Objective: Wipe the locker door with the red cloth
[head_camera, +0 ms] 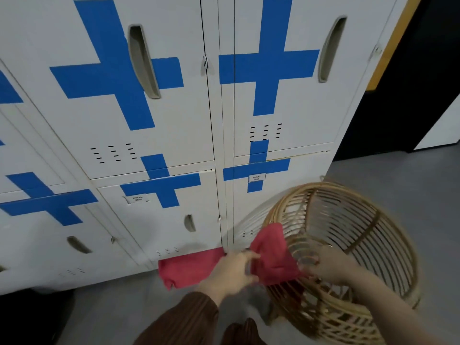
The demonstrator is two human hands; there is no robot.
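Red cloth (272,255), soft and crumpled, is held between my two hands just above the near rim of a round woven rattan basket (353,247). My left hand (234,268) pinches its left edge with fingers closed on the fabric; my right hand (328,263) grips the opposite edge, fingers curled, reaching over the basket rim. A second fold of red fabric (189,268) hangs left of my left hand, over the grey floor (112,312); whether it is the same cloth I cannot tell. Beyond both hands stand white metal lockers (174,135) marked with blue tape crosses (117,66). The nearest locker door (161,215), directly ahead of my left hand, carries a small label and recessed handle. The cloth is not touching any door. Brown striped sleeve (189,319) covers my left forearm.
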